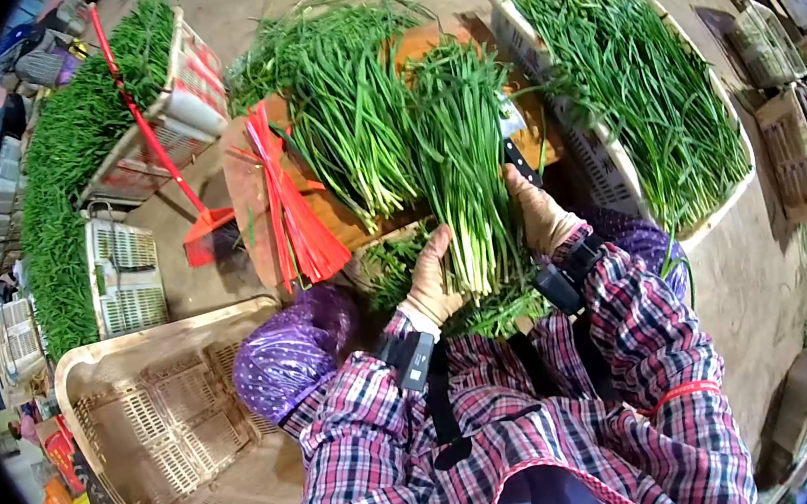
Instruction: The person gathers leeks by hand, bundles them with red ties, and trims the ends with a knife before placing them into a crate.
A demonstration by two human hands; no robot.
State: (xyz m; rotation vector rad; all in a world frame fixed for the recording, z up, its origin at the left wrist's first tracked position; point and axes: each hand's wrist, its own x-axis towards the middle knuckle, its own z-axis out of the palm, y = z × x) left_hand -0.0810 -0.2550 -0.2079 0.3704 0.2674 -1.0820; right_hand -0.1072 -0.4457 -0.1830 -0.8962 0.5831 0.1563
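**Concrete Work Floor: Garlic Chive Bundle at the Hands**

Head view. A concrete floor [733, 312] surrounds a low wooden tabletop [337, 222]; a white plastic crate [604, 162] of greens stands to the right. The garlic chive bundle [463, 164] extends over the near edge, pale stem ends toward the wearer, leaf tips away. A second chive pile [358, 127] lies just to its left.

Handling. The bundle should be light for its bulk and flexible. Expect the pale stems to be the firmer part; the leaves are likely soft, easily creased, and slippery if damp. Take hold at the stem section and support both sides. No tie is visible around it, so treat individual stalks as liable to slip out.

Hand pose. Both forearms reach forward, converging on the stems. The left hand [431, 286] has its fingers partly curled around the bundle's lower left side, thumb against the stems. The right hand [540, 212], set farther forward, curves along the opposite side, thumb near the handle of a knife [520, 159]. Its remaining fingers are largely hidden; firm contact cannot be confirmed.
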